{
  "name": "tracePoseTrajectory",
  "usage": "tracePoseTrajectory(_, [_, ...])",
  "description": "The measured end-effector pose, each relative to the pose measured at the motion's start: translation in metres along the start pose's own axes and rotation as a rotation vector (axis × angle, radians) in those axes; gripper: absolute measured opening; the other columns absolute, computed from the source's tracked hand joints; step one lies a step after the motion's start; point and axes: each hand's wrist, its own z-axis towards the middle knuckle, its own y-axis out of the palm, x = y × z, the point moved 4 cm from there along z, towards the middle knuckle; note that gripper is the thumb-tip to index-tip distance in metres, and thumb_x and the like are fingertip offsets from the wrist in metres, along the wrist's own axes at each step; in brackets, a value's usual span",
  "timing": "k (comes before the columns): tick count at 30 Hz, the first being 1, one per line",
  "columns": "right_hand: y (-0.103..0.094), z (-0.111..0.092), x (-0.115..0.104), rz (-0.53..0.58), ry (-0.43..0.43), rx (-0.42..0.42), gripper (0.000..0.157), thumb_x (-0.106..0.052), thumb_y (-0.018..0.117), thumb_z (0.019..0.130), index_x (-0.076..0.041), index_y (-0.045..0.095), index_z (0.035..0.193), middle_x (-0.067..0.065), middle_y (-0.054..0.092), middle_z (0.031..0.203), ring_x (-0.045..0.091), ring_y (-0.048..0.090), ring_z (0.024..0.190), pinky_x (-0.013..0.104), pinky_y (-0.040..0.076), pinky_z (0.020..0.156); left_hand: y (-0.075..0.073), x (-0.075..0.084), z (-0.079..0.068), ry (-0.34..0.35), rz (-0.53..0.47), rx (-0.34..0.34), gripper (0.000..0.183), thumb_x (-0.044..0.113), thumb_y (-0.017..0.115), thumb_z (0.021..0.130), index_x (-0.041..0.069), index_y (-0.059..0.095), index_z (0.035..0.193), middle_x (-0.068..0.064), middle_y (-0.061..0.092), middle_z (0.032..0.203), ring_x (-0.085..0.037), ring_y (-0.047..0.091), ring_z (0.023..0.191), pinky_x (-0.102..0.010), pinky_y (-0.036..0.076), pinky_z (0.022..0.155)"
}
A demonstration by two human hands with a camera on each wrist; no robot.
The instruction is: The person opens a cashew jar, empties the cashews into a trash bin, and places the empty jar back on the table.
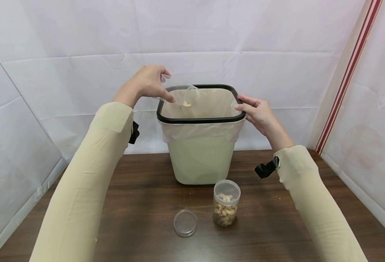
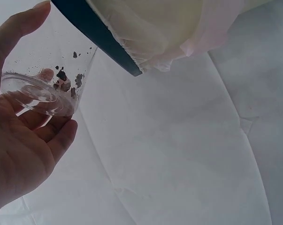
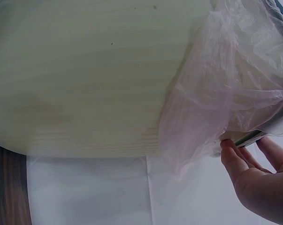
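A light green trash bin (image 1: 200, 160) with a black rim (image 1: 200, 120) stands upright on the table, lined with a thin pinkish plastic bag (image 1: 202, 131). My left hand (image 1: 150, 84) holds a clear plastic jar (image 1: 193, 94) tipped on its side, its mouth over the bin. A cashew (image 1: 187, 104) shows near the jar's mouth. In the left wrist view, dark crumbs (image 2: 62, 75) cling inside the jar near its base, with my thumb and fingers around it. My right hand (image 1: 260, 115) grips the bin's right rim, thumb on the bag side.
A second clear jar (image 1: 225, 209), partly filled with cashews, stands open on the dark wooden table (image 1: 140, 218) in front of the bin. To its left lies a round clear lid (image 1: 185, 223). White sheeting (image 1: 81, 83) hangs behind and at both sides.
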Motion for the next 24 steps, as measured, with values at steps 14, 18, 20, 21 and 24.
tracePoseTrajectory(14, [0.0017, -0.0009, 0.0, -0.013, 0.001, -0.006, 0.06, -0.008, 0.061, 0.085, -0.001, 0.035, 0.138, 0.009, 0.026, 0.148, 0.02, 0.029, 0.133, 0.036, 0.026, 0.106, 0.0027, 0.0005, 0.0023, 0.014, 0.053, -0.01, 0.075, 0.03, 0.077, 0.066, 0.002, 0.045, 0.128, -0.017, 0.052, 0.122, -0.03, 0.047, 0.111, -0.042, 0.038, 0.093])
tracePoseTrajectory(18, [0.0016, -0.0007, -0.0002, -0.011, -0.001, -0.008, 0.06, -0.009, 0.061, 0.085, -0.001, 0.035, 0.138, 0.009, 0.026, 0.148, 0.02, 0.028, 0.133, 0.037, 0.025, 0.106, 0.001, 0.0016, 0.0017, 0.015, 0.05, -0.012, 0.076, 0.031, 0.077, 0.067, 0.002, 0.044, 0.129, -0.018, 0.051, 0.123, -0.031, 0.047, 0.112, -0.043, 0.038, 0.093])
tracePoseTrajectory(20, [0.0015, -0.0007, -0.0003, -0.01, -0.002, -0.009, 0.06, -0.009, 0.061, 0.085, -0.001, 0.035, 0.138, 0.009, 0.026, 0.148, 0.021, 0.028, 0.133, 0.037, 0.025, 0.106, 0.0003, 0.0017, 0.0015, 0.018, 0.047, -0.012, 0.076, 0.031, 0.077, 0.067, 0.002, 0.044, 0.129, -0.018, 0.051, 0.124, -0.032, 0.046, 0.113, -0.043, 0.037, 0.094])
tracePoseTrajectory(21, [0.0014, -0.0007, -0.0003, -0.009, -0.002, -0.009, 0.06, -0.009, 0.061, 0.085, -0.001, 0.034, 0.139, 0.009, 0.026, 0.148, 0.021, 0.028, 0.133, 0.037, 0.025, 0.106, 0.0001, 0.0015, 0.0014, 0.017, 0.044, -0.012, 0.076, 0.031, 0.077, 0.067, 0.002, 0.044, 0.129, -0.018, 0.05, 0.124, -0.032, 0.046, 0.113, -0.043, 0.037, 0.094])
tracePoseTrajectory(24, [0.0013, -0.0008, -0.0001, -0.01, -0.002, -0.009, 0.06, -0.009, 0.061, 0.085, -0.001, 0.034, 0.139, 0.009, 0.026, 0.148, 0.02, 0.028, 0.133, 0.037, 0.025, 0.106, 0.0, 0.0001, 0.0008, 0.015, 0.028, -0.011, 0.077, 0.03, 0.077, 0.066, 0.002, 0.044, 0.13, -0.019, 0.05, 0.125, -0.032, 0.046, 0.115, -0.043, 0.036, 0.095])
